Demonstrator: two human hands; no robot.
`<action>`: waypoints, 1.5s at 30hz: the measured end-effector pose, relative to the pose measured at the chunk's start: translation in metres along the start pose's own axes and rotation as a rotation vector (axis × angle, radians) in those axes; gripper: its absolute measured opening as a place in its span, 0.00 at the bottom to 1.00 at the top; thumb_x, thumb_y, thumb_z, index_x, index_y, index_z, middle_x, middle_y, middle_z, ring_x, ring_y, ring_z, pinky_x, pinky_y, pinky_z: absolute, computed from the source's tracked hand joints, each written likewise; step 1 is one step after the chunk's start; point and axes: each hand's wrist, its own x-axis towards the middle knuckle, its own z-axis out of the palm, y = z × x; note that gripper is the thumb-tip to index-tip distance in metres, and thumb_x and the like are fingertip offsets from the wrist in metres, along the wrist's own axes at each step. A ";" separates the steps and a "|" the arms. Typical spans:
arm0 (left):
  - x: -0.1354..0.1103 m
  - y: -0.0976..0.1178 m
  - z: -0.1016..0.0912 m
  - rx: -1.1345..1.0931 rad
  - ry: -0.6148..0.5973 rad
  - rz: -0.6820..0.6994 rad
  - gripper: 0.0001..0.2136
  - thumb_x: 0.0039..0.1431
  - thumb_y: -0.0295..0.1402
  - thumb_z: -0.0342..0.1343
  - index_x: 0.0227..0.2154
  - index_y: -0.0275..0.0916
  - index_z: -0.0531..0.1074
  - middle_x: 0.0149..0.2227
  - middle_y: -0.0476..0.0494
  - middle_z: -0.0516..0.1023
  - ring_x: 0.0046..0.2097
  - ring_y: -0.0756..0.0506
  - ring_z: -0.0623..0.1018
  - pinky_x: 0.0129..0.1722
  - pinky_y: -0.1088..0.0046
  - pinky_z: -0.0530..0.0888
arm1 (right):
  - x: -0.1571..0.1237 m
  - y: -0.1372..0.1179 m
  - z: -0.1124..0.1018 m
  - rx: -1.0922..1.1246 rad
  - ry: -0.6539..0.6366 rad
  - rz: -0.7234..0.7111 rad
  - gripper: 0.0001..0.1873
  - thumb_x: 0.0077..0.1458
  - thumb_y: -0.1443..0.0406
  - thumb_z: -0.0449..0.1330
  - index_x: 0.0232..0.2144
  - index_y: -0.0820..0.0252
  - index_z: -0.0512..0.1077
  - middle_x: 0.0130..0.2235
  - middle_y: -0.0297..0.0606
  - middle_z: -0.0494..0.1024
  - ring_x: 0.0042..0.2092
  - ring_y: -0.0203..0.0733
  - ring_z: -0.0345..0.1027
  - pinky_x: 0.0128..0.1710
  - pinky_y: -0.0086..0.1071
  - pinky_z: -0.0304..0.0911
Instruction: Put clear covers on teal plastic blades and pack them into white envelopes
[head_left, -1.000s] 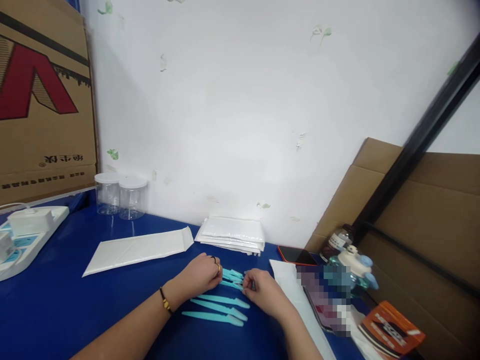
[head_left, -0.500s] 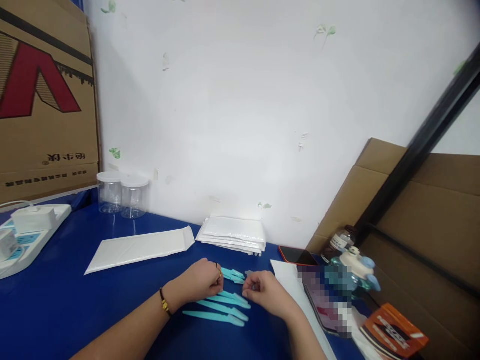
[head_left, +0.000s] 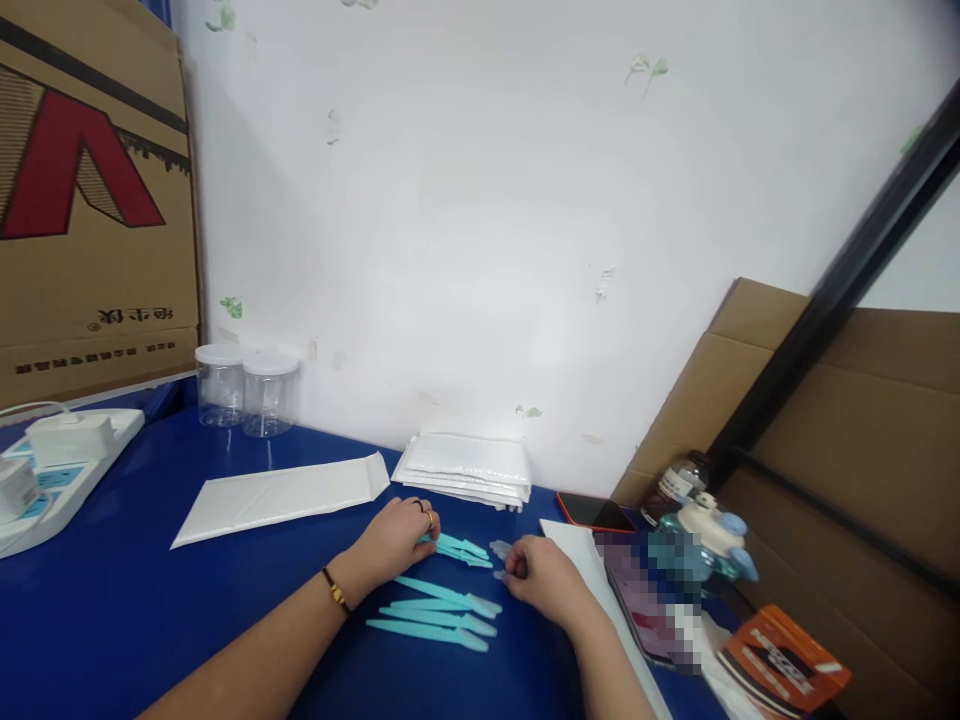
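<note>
Several turquoise eyebrow razors (head_left: 435,633) lie on the blue tabletop (head_left: 247,600), their handles to the left and blade ends to the right. Farther back is a second bunch of turquoise razors (head_left: 463,549). My left hand (head_left: 401,538) is over the handle ends of this back bunch, its fingers closed round them. Just right of the blade ends are small clear plastic caps (head_left: 499,549). My right hand (head_left: 541,577) is at these caps with thumb and fingertips pinched together; one clear piece shows at the fingertips.
A white padded envelope (head_left: 285,497) lies at left, and a stack of white envelopes (head_left: 469,465) by the wall. Two clear lidded jars (head_left: 268,400) and a power strip (head_left: 90,480) stand left. Phones (head_left: 595,511), a bottle (head_left: 677,485) and an orange packet (head_left: 787,660) are at right.
My left hand has moved away from me and slightly left, from the nearer razors to the back bunch. My right hand has shifted slightly right, and more of the clear caps shows.
</note>
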 end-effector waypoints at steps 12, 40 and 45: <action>0.000 0.008 -0.009 -0.089 0.042 0.019 0.09 0.59 0.35 0.46 0.31 0.41 0.71 0.33 0.49 0.74 0.37 0.48 0.71 0.38 0.72 0.60 | -0.006 -0.010 -0.016 0.104 0.082 -0.086 0.05 0.46 0.71 0.54 0.26 0.59 0.68 0.26 0.32 0.72 0.27 0.34 0.62 0.26 0.24 0.50; -0.001 0.011 -0.010 -0.149 0.050 0.048 0.07 0.58 0.32 0.48 0.30 0.41 0.71 0.32 0.51 0.75 0.36 0.49 0.72 0.38 0.73 0.58 | -0.008 -0.026 -0.016 0.272 0.079 -0.176 0.06 0.45 0.71 0.53 0.26 0.61 0.70 0.25 0.32 0.71 0.25 0.32 0.60 0.25 0.23 0.52; -0.005 0.015 -0.013 -0.203 -0.003 0.087 0.07 0.56 0.32 0.50 0.28 0.41 0.72 0.29 0.52 0.76 0.33 0.50 0.72 0.37 0.75 0.60 | -0.011 -0.033 -0.011 0.370 -0.043 -0.216 0.07 0.48 0.68 0.54 0.28 0.61 0.73 0.24 0.31 0.71 0.25 0.32 0.60 0.24 0.23 0.52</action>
